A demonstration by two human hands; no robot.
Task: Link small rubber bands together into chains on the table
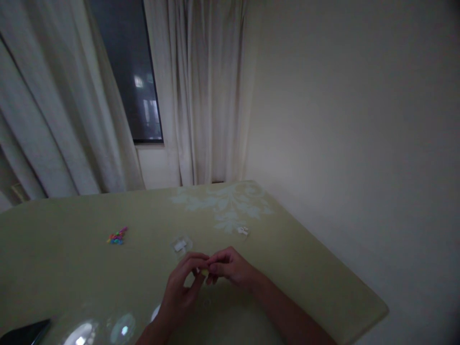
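Observation:
My left hand (182, 288) and my right hand (233, 269) meet low in the middle of the view, just above the table. Between their fingertips is a small yellow piece (204, 272), too small and too covered to name. The left thumb and fingers pinch it from one side. My right thumb and index finger are closed against its other side, partly hiding it. Just beyond the left hand lies a small clear plastic packet (182, 245) with a white patch.
Tiny colourful pieces (117, 236) lie in a pile at the left of the green table (151, 220). White scraps (243, 231) are near the printed leaf pattern. A dark flat object (27, 332) sits at the front left corner. A wall (341, 143) borders the right side; curtains (212, 96) hang behind.

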